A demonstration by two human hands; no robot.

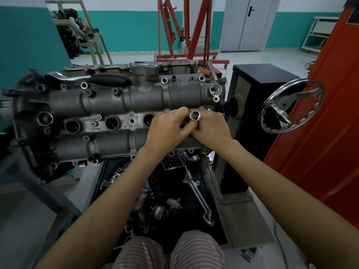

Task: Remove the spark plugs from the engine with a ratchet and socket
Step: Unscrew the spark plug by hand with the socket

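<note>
Both the left hand (167,131) and right hand (208,129) grip the socket (194,115) over the engine (108,113) near its open plug wells, ratchet (87,77) lying on its far edge; a fumble could drop the socket down a well.

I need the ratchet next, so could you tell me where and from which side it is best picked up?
Grip the ratchet by its dark handle, coming from above: it lies flat along the engine's far edge, head to the left, handle end nearer both hands.

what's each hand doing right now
Left hand: fingers curled around the socket.
Right hand: also grips the socket.
</note>
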